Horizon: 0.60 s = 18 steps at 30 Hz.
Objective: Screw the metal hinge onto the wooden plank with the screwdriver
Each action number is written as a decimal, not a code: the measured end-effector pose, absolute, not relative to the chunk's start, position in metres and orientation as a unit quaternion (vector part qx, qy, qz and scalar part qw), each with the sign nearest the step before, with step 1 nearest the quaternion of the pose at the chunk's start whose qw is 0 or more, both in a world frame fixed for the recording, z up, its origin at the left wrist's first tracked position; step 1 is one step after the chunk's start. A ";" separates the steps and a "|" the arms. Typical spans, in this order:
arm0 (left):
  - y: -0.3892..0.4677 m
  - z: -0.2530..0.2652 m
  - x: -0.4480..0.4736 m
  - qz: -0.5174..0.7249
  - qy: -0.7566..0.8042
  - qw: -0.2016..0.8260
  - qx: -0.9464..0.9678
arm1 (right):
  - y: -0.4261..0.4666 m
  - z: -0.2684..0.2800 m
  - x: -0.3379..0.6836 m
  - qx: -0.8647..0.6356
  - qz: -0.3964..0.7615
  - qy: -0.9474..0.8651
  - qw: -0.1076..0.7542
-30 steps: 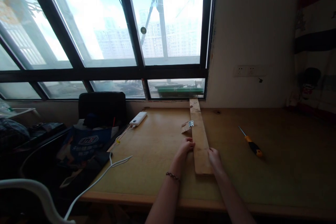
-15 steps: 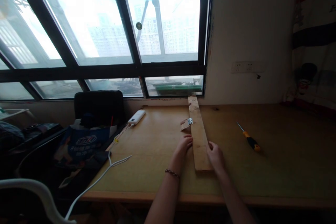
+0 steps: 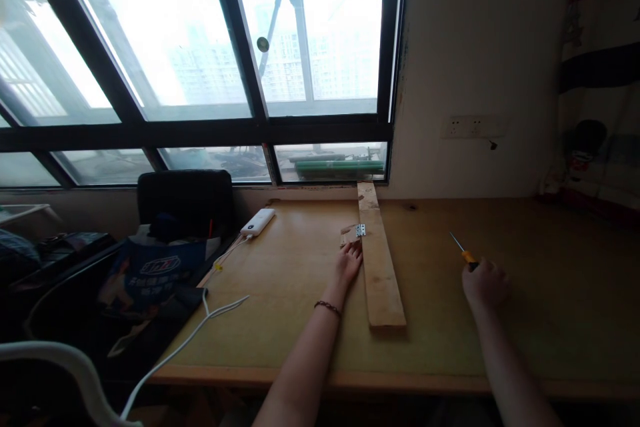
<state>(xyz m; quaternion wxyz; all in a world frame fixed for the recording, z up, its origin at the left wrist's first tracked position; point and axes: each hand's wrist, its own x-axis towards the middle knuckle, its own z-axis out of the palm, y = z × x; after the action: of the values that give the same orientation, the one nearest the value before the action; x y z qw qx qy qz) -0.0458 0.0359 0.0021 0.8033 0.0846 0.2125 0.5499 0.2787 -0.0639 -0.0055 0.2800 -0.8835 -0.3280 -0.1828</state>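
A long wooden plank [image 3: 383, 273] lies on the table, its far end at the window sill. On its left side a metal hinge [image 3: 361, 230] joins it to a small wooden piece [image 3: 349, 235]. Beside the plank's left edge, just below that small piece, rests my left hand [image 3: 349, 261], fingers stretched forward and apparently holding nothing. Off to the right, my right hand [image 3: 485, 283] is closed over the handle of a screwdriver [image 3: 469, 257]. The metal shaft points away to the upper left; most of the handle is hidden under the hand.
On the table's left side is a white power bank [image 3: 259, 222] with a white cable [image 3: 220, 311] running off the edge. A black chair [image 3: 185, 203] with a blue bag [image 3: 150, 273] stands to the left. The window and wall, with sockets [image 3: 473, 127], bound the table's far side.
My right hand has left the plank's right edge and moved right onto the screwdriver handle. My left hand has slid slightly forward along the plank toward the small wooden piece.
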 end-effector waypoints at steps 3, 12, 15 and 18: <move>0.045 0.002 -0.041 0.574 0.209 0.787 0.089 | -0.063 -0.012 0.282 -0.895 -0.135 -0.335 0.261; 0.072 0.000 -0.028 0.568 0.190 0.797 0.084 | -0.056 0.005 0.277 -0.815 -0.078 -0.334 0.467; 0.080 -0.002 -0.027 0.557 0.201 0.803 0.070 | -0.045 0.039 0.248 -0.718 -0.079 -0.318 0.614; 0.086 -0.004 -0.026 0.554 0.204 0.804 0.067 | -0.026 0.086 0.212 -0.629 0.014 -0.323 0.707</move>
<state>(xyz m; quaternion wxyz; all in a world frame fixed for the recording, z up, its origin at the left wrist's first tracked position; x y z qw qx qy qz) -0.0256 0.0857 -0.0044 0.8043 0.0671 0.2036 0.5541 0.2120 -0.0262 0.0855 0.7067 -0.6291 -0.3234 0.0136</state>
